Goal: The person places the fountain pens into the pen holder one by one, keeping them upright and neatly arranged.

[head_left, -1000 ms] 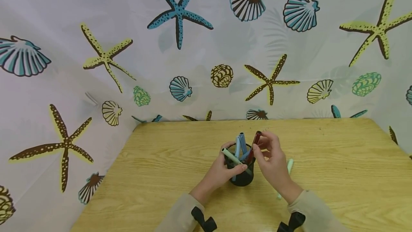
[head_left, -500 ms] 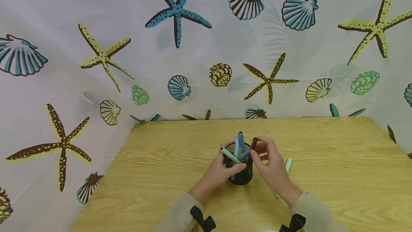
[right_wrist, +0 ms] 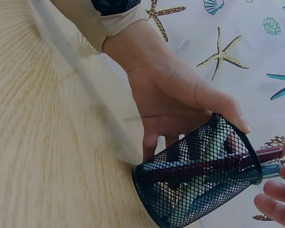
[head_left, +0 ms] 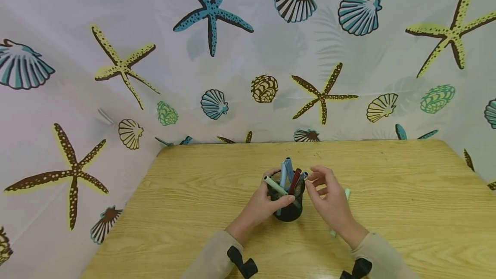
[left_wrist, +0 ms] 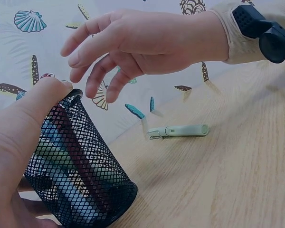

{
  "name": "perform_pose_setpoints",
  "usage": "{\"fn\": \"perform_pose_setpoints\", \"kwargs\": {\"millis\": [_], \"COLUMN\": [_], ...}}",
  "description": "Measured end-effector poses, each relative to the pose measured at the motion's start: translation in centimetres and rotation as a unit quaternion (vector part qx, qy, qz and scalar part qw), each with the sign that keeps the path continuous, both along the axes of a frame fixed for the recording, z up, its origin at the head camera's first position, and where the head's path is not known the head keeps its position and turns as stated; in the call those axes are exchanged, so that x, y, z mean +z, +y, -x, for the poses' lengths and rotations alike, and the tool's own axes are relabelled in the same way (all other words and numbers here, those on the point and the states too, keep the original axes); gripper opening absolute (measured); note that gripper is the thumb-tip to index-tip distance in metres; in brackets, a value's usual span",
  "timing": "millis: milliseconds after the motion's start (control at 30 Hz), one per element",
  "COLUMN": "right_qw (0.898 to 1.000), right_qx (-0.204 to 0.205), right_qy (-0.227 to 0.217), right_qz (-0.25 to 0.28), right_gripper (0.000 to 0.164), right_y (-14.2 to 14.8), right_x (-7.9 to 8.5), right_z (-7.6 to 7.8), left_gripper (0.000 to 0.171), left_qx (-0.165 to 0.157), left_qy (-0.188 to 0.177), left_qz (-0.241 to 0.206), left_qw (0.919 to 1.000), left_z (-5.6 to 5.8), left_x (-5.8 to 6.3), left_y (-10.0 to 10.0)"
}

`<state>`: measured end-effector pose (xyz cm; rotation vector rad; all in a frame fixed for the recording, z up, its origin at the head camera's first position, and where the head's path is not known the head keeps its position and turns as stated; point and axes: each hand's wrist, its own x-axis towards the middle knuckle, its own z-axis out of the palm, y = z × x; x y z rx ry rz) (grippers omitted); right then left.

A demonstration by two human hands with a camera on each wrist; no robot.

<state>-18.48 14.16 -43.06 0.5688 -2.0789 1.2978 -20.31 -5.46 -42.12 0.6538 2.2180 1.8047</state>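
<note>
My left hand (head_left: 258, 205) grips a black mesh pen holder (head_left: 289, 213) round its side, its thumb over the rim. Inside stand a dark red pen (head_left: 295, 181), blue pens (head_left: 289, 168) and a pale green pen (head_left: 274, 184) leaning toward the left. In the right wrist view the dark red pen (right_wrist: 199, 168) shows through the mesh, its clip end above the rim. Just right of the rim, my right hand (head_left: 330, 201) has loosely bent fingers with nothing held between them. The left wrist view shows this right hand (left_wrist: 142, 40) apart from the holder (left_wrist: 97, 161).
Another pale green pen (left_wrist: 183, 130) lies on the wooden table (head_left: 186, 210), partly hidden behind my right hand in the head view. Cloth (head_left: 232, 63) printed with shells and starfish hangs behind the table and along its sides.
My right hand has lowered the dark red pen into the holder and let go of it. The pen now leans among the others, and the right hand has drawn slightly away to the right.
</note>
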Motion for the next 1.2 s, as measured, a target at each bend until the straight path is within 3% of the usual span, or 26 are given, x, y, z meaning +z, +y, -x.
{"fn": "perform_pose_setpoints", "kwargs": {"millis": [567, 1000, 1200], "right_qw": [1.000, 0.996, 0.987], "right_qx": [-0.026, -0.064, -0.101], "right_qy": [-0.004, -0.065, -0.124], "right_qz": [-0.009, 0.021, 0.006], "right_gripper": [0.034, 0.026, 0.024], "right_y": [1.8, 3.0, 3.8], "right_x": [-0.3, -1.4, -1.6], "right_z": [-0.4, -0.1, -0.1], "left_gripper": [0.072, 0.072, 0.071], "left_qx": [-0.001, 0.003, -0.005], "left_qy": [-0.005, -0.004, -0.005], "left_qz": [-0.004, 0.008, 0.000], "left_qw": [1.0000, 1.0000, 1.0000], "left_z": [0.1, 0.0, 0.1], "left_x": [0.0, 0.1, -0.1], "left_y": [0.0, -0.1, -0.2]}}
